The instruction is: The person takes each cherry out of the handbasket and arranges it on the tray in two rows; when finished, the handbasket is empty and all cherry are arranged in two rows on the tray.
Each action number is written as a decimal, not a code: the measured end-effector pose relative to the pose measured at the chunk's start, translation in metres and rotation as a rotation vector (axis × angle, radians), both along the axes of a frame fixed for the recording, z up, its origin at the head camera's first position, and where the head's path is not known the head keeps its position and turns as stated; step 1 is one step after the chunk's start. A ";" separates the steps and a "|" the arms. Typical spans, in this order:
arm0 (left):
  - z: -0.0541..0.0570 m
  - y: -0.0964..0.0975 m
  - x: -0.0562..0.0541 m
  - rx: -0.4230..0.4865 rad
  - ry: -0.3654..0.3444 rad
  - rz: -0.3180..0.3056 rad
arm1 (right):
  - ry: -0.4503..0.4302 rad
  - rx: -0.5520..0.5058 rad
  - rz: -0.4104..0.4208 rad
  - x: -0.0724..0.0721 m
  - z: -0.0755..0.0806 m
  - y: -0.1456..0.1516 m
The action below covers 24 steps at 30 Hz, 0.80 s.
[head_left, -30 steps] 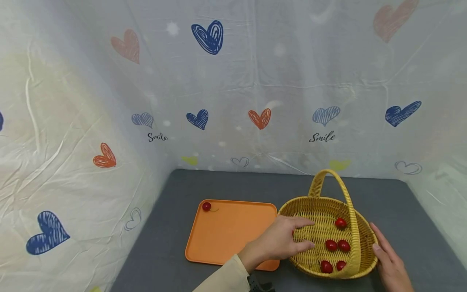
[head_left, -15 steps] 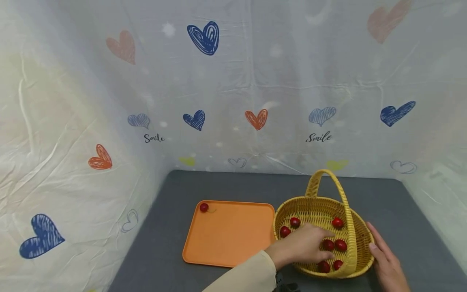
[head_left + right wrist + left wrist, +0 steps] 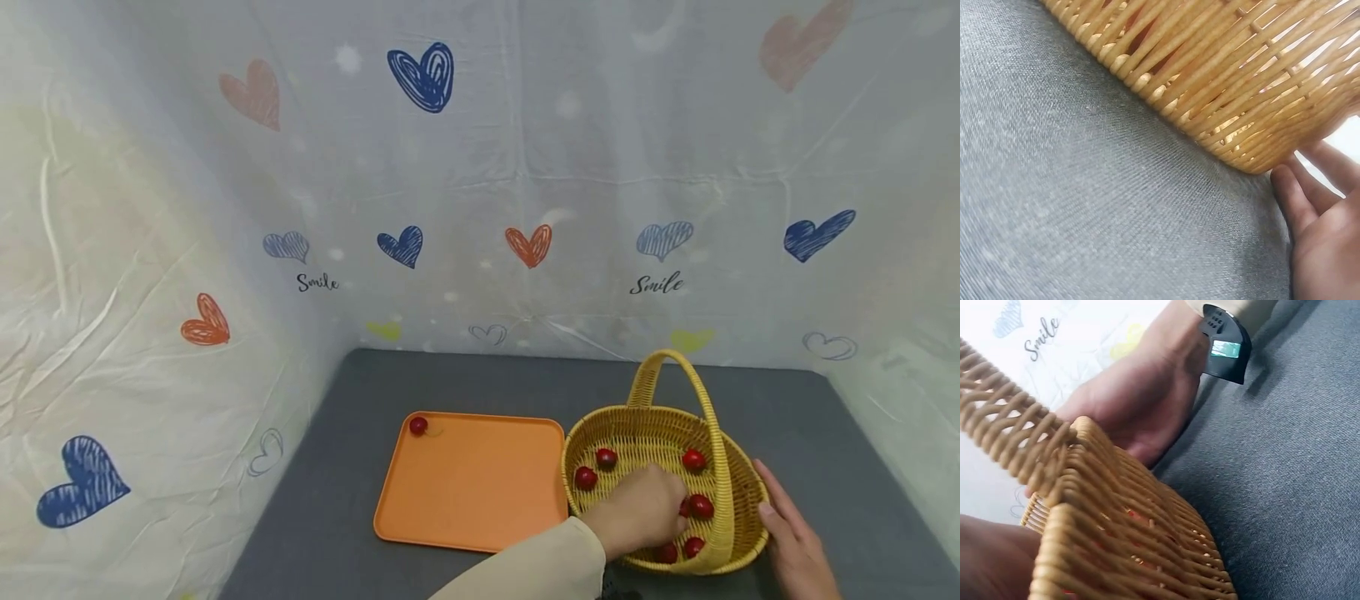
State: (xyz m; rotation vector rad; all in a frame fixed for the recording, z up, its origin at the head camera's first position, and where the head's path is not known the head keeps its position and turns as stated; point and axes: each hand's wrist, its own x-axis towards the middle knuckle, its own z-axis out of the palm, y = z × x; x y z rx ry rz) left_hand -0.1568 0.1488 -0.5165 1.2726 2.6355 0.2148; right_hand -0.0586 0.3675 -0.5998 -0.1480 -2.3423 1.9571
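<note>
A yellow wicker basket [image 3: 592,423] with a tall handle stands at the right of the table, with several red cherries [image 3: 694,460] lying inside. My left hand [image 3: 641,507] reaches down into it, fingertips bent around a cherry [image 3: 684,506] that is mostly hidden behind the hand. At the basket's right end rests my right hand [image 3: 798,533], its thumb and fairly straight fingers touching the outer wall. The left wrist view has my left hand [image 3: 991,559] at the lower left, partly behind the rim.
Left of the basket lies an orange tray [image 3: 472,475], close against it, with one stemmed cherry [image 3: 418,426] in its far left corner. A grey cloth [image 3: 300,533] covers the table. White curtains [image 3: 465,167] with printed hearts hang behind and at the sides.
My left hand has moved right and down into the basket, its spread fingers closing in around a cherry. Two cherries at the basket's left have come into view. My right hand stays at the basket.
</note>
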 end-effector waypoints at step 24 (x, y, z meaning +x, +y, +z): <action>-0.006 -0.013 -0.006 0.057 0.011 0.094 | -0.060 0.011 -0.019 -0.003 0.001 0.003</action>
